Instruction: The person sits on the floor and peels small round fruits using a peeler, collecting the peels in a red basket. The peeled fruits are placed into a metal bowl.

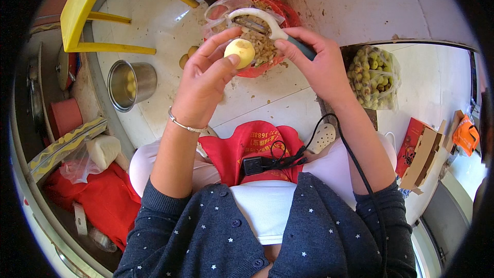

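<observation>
Between the thumb and fingers of my left hand [210,71] is a small peeled potato [240,53] with a brown patch on top. My right hand [318,61] grips the grey handle of a Y-shaped peeler [276,31], whose white head and metal blade point left, above the potato and apart from it. Below both hands, a red basket [291,11] lined with a clear plastic bag holds many peelings [262,48]. Two unpeeled potatoes [184,61] lie on the floor left of the basket, partly behind my left hand.
A steel pot [144,81] with several peeled potatoes in liquid stands at the left, near a yellow stool [115,48]. On the right are a plastic bag of green fruit [372,77] and an opened cardboard box [422,158]. A black cable [357,162] runs past my right forearm.
</observation>
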`<state>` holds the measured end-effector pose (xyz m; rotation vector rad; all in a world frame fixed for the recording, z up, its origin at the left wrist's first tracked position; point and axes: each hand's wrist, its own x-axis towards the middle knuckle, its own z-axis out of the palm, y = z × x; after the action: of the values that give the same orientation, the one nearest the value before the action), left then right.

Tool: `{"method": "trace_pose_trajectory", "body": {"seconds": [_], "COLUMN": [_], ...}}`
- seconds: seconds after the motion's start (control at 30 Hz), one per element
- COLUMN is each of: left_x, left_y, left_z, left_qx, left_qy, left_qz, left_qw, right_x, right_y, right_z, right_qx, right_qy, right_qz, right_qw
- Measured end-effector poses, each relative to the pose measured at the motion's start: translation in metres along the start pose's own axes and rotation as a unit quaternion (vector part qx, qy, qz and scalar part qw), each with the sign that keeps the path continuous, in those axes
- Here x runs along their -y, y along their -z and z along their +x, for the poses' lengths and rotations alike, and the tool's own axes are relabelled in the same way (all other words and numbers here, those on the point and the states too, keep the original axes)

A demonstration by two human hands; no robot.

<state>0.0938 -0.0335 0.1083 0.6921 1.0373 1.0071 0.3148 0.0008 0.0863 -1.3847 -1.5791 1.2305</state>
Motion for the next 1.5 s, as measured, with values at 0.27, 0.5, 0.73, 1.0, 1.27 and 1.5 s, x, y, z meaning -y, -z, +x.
{"method": "trace_pose_trajectory", "body": {"seconds": [0.27,0.5,0.73,1.0,1.27,1.5], "left_x": [0.002,0.005,0.006,0.008,0.010,0.012], "left_y": [0.007,0.003,0.001,-0.004,0.016,0.014], "left_z": [0.003,0.006,0.002,0.002,0.008,0.006], "left_qx": [0.009,-0.052,0.034,0.059,-0.011,-0.030], "left_qy": [0.036,0.035,0.035,0.052,0.058,0.039], "left_qz": [-0.075,-0.114,-0.068,-0.078,-0.139,-0.132], "left_qw": [0.997,0.992,0.996,0.994,0.988,0.990], "right_x": [-0.001,0.001,0.003,-0.009,0.007,0.002], "right_y": [0.000,0.000,-0.006,-0.011,-0.004,-0.010], "right_z": [0.001,-0.002,0.001,0.002,-0.004,-0.004], "right_qx": [-0.038,0.030,0.047,0.022,0.065,0.045], "right_qy": [0.008,-0.009,-0.007,0.017,0.038,0.106], "right_qz": [-0.052,0.032,0.201,0.097,-0.003,-0.013], "right_qw": [0.998,0.999,0.978,0.995,0.997,0.993]}}
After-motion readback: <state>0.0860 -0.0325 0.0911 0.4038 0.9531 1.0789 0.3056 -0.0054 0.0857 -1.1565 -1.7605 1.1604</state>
